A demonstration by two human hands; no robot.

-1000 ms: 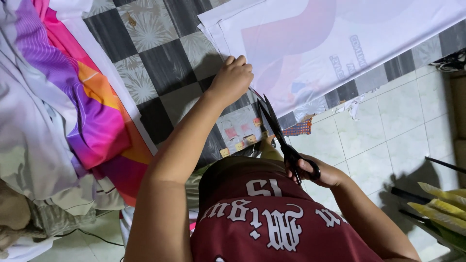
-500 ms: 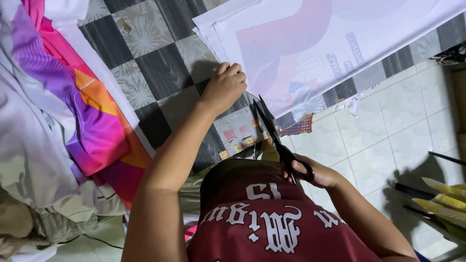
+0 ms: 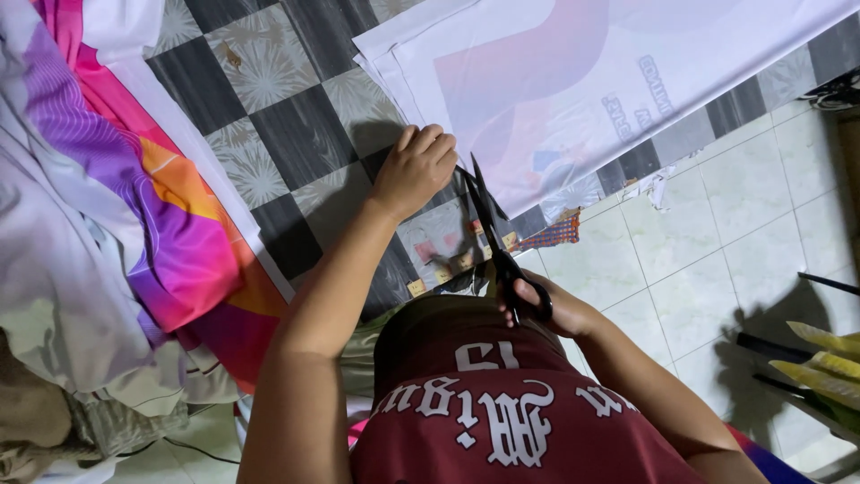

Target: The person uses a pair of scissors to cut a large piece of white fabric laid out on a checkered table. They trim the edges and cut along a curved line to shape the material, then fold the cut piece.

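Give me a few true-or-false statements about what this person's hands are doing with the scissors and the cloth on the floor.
1. The right hand holds black-handled scissors. True.
2. The left hand rests on the edge of the white printed fabric sheet. True.
3. The scissors lie unheld on the pale floor tiles. False: fingers are through the handles.
4. The pink, purple and orange cloth is under the blades. False: it lies apart, beyond the left arm.
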